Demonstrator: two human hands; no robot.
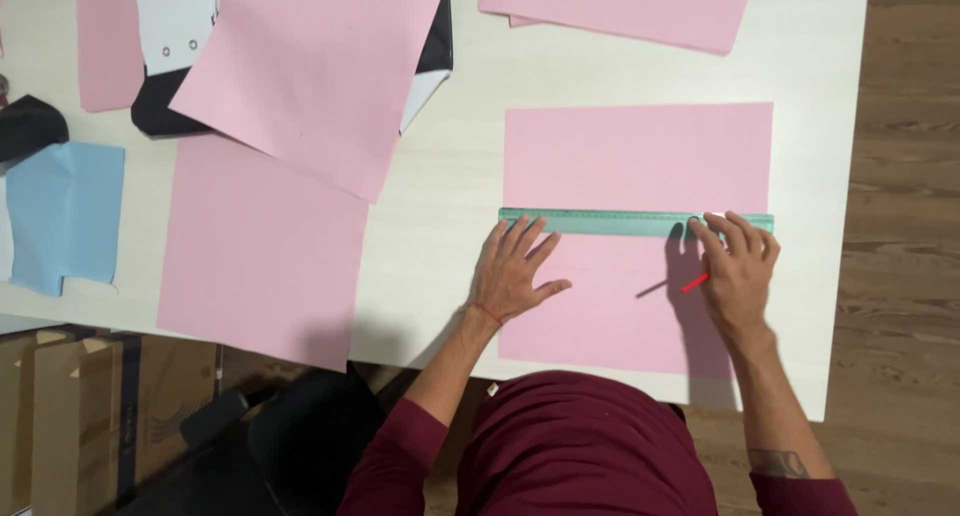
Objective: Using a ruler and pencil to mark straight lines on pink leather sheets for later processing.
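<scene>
Pressing hand: my left hand (512,273) lies flat, fingers (527,238) spread wide, gripping nothing, tips resting on the near edge of the green ruler (600,221).
Marking hand: my right hand (738,266) is curled closed around a red pencil (694,283), with its fingertips at the ruler's right part.
Ruler position: it lies across the middle of the pink sheet (637,156), end to end, on the white worktop (450,176).
Ruler handling: judged light, stiff and smooth, so likely to skid on paper; best held by downward pressure near both ends, not pinched.
Sheet handling: judged thin, limp and easily creased; best steadied flat under the palm, lifted only by an edge or corner.
Pencil handling: judged light and rigid; held near the tip.
Hidden: the pencil's tip and most of its shaft sit under my right hand; any drawn line is not discernible.
Hard to read: the ruler's markings are too small to make out.
Cut off: other pink sheets (300,66) run past the frame's top edge.
</scene>
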